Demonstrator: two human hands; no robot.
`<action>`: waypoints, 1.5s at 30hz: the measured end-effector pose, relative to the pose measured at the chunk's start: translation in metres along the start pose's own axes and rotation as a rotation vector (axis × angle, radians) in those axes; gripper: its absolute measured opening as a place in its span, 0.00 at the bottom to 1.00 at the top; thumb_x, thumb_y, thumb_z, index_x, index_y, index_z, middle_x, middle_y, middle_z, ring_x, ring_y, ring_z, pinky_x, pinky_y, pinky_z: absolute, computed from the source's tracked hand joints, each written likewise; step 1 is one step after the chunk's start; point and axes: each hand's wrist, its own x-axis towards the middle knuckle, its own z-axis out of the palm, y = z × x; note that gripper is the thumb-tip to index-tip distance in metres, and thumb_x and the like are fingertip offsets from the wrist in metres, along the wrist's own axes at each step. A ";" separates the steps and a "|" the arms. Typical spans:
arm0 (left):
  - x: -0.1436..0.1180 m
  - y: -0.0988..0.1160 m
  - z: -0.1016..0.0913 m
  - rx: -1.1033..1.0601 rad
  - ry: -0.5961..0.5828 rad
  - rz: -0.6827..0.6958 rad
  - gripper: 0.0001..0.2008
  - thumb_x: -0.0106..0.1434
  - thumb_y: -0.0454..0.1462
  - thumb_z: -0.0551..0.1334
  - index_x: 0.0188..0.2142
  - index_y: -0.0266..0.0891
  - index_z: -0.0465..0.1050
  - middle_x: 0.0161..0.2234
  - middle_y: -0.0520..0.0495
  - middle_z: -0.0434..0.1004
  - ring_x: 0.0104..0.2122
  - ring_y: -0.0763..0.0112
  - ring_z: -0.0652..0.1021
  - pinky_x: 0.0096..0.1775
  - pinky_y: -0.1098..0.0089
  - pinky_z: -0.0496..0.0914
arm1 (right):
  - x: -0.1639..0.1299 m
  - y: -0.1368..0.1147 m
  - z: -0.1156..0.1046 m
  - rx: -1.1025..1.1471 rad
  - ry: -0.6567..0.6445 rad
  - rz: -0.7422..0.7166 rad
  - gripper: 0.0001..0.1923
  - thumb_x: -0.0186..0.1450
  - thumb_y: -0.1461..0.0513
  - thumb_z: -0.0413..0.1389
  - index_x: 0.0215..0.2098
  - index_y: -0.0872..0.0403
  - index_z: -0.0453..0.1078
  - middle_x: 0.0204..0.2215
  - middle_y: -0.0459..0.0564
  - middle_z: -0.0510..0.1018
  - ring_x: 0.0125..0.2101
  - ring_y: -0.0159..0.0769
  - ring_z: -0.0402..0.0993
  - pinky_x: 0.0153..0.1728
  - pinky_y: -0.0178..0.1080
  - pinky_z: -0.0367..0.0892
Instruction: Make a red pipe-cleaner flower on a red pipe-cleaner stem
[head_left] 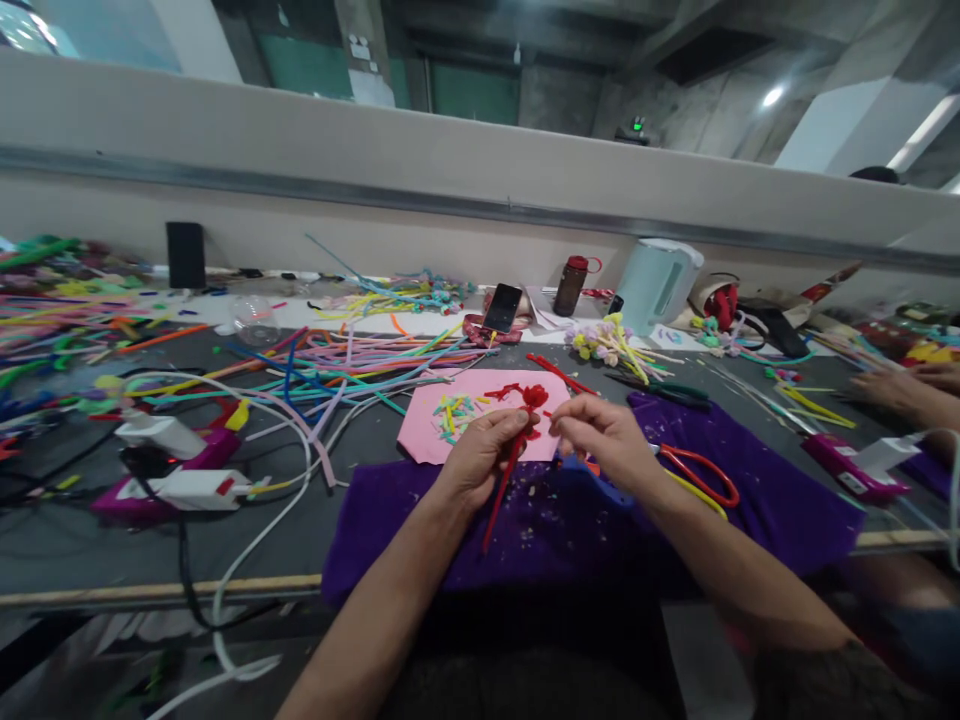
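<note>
Twisting a red pipe cleaner flower [529, 400]: left hand [480, 457] pinches the stem, right hand [604, 440] pinches near the bloom; tightening the wrap likely follows.

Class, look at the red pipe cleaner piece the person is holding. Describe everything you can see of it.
The red pipe cleaner piece looks fuzzy, like chenille wire. Its top is bunched into a small flower-like head above the pink sheet; a thin straight stem slants down and left over the purple cloth. The left hand grips the stem just below the head, and the right hand pinches at the head from the other side. The piece is lifted off the table.
</note>
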 end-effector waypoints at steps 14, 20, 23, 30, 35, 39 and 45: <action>0.001 -0.002 -0.004 -0.118 0.087 0.157 0.15 0.48 0.43 0.66 0.31 0.34 0.73 0.19 0.54 0.66 0.16 0.83 0.64 0.16 0.79 0.54 | 0.018 0.000 0.041 0.140 -0.191 0.178 0.13 0.60 0.55 0.52 0.24 0.56 0.61 0.15 0.40 0.66 0.14 0.24 0.63 0.13 0.27 0.54; 0.000 0.003 -0.002 -0.176 0.080 0.147 0.12 0.47 0.41 0.66 0.28 0.35 0.70 0.21 0.55 0.67 0.18 0.84 0.66 0.15 0.81 0.53 | 0.016 0.002 0.033 -0.075 -0.125 0.107 0.14 0.61 0.56 0.51 0.21 0.56 0.61 0.13 0.40 0.64 0.14 0.24 0.60 0.15 0.28 0.54; 0.000 0.004 -0.003 -0.194 0.109 0.148 0.14 0.46 0.40 0.66 0.32 0.36 0.70 0.23 0.55 0.67 0.19 0.84 0.67 0.16 0.82 0.54 | 0.014 0.003 0.032 -0.138 -0.121 0.093 0.16 0.61 0.56 0.50 0.20 0.56 0.60 0.13 0.40 0.64 0.15 0.24 0.60 0.16 0.28 0.53; 0.002 0.002 -0.005 -0.113 0.084 0.134 0.13 0.45 0.38 0.68 0.28 0.35 0.68 0.18 0.58 0.63 0.14 0.87 0.61 0.15 0.81 0.50 | 0.014 0.009 0.035 -0.145 -0.174 0.085 0.16 0.61 0.57 0.49 0.19 0.55 0.58 0.12 0.39 0.62 0.14 0.24 0.59 0.15 0.28 0.53; 0.003 0.002 -0.006 -0.103 0.062 0.127 0.12 0.46 0.39 0.67 0.26 0.34 0.68 0.17 0.57 0.63 0.14 0.86 0.60 0.15 0.81 0.49 | 0.015 0.011 0.036 -0.186 -0.163 0.073 0.15 0.61 0.58 0.50 0.19 0.55 0.59 0.13 0.39 0.63 0.14 0.24 0.60 0.16 0.28 0.53; 0.005 0.000 -0.007 -0.109 0.052 0.119 0.11 0.48 0.39 0.66 0.27 0.33 0.70 0.18 0.56 0.63 0.14 0.86 0.61 0.15 0.81 0.49 | 0.016 0.009 0.036 -0.200 -0.140 0.045 0.15 0.60 0.58 0.51 0.19 0.56 0.59 0.14 0.40 0.62 0.15 0.24 0.59 0.16 0.28 0.51; 0.006 -0.001 -0.007 -0.116 0.051 0.102 0.12 0.48 0.40 0.65 0.27 0.32 0.70 0.18 0.54 0.65 0.14 0.85 0.62 0.15 0.81 0.51 | 0.015 0.010 0.036 -0.166 -0.146 0.072 0.15 0.60 0.57 0.51 0.19 0.56 0.59 0.13 0.39 0.61 0.14 0.23 0.57 0.16 0.29 0.50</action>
